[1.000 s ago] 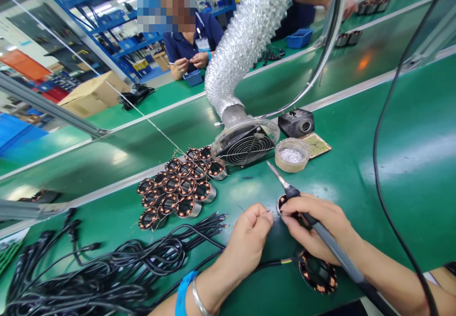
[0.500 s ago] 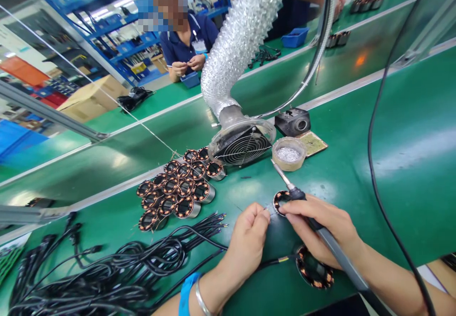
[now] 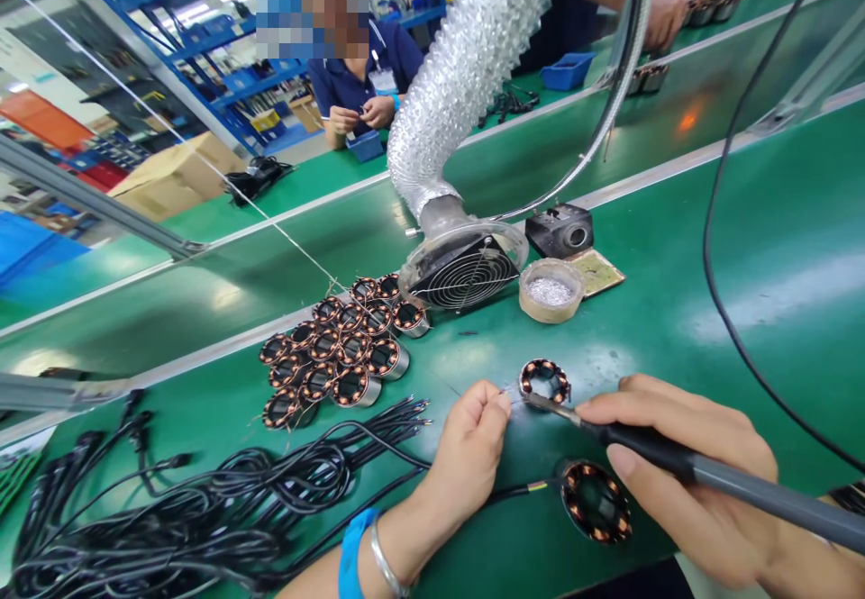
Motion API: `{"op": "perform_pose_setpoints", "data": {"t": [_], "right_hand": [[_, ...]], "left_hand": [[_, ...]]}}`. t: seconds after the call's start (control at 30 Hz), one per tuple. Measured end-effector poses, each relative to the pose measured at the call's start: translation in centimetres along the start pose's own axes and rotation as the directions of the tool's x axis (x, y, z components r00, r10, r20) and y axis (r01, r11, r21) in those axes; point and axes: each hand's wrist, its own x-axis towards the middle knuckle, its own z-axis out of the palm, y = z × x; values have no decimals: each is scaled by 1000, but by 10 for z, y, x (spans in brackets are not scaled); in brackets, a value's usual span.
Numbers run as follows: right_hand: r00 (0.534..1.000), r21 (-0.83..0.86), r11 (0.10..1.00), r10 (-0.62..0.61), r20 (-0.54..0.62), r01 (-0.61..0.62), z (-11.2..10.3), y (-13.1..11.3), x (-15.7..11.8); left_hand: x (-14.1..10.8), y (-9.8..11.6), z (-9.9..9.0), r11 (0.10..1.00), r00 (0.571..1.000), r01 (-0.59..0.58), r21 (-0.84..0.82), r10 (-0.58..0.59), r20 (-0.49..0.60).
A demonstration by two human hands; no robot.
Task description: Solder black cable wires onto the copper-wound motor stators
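My right hand (image 3: 703,473) is closed around a soldering iron (image 3: 649,450), whose tip is at the lower left rim of a small copper-wound stator (image 3: 544,379). My left hand (image 3: 469,446) pinches a thin silvery solder wire (image 3: 512,395) between thumb and forefinger, its end close to that rim. A second stator (image 3: 596,502) lies nearer to me, below the iron. A black cable (image 3: 514,494) with bared coloured wires runs from under my left wrist to this one.
Several stators (image 3: 351,347) stand grouped left of a round fume extractor fan (image 3: 466,279) on a foil duct (image 3: 466,68). Black cables (image 3: 223,500) are heaped at left. Right of the fan are a solder-scrap bowl (image 3: 550,291) and an iron holder (image 3: 559,230). A co-worker (image 3: 361,77) sits opposite.
My right hand has drawn back to the right and lowered the soldering iron, bringing its tip from beside the bowl down to the stator rim. My left hand has barely moved.
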Motion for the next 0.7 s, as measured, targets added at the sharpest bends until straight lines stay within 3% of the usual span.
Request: {"op": "perform_pose_setpoints", "data": {"t": [0.4,0.7], "right_hand": [[997,60,996,-71,41,68,3,-1,-2],[989,-33,989,-143,47,145,5,-8,-3]], "left_hand": [[3,-6,-4,997,999,-40,60,40,4],[2,-6,-3,996,999,-40,82,39,16]]}}
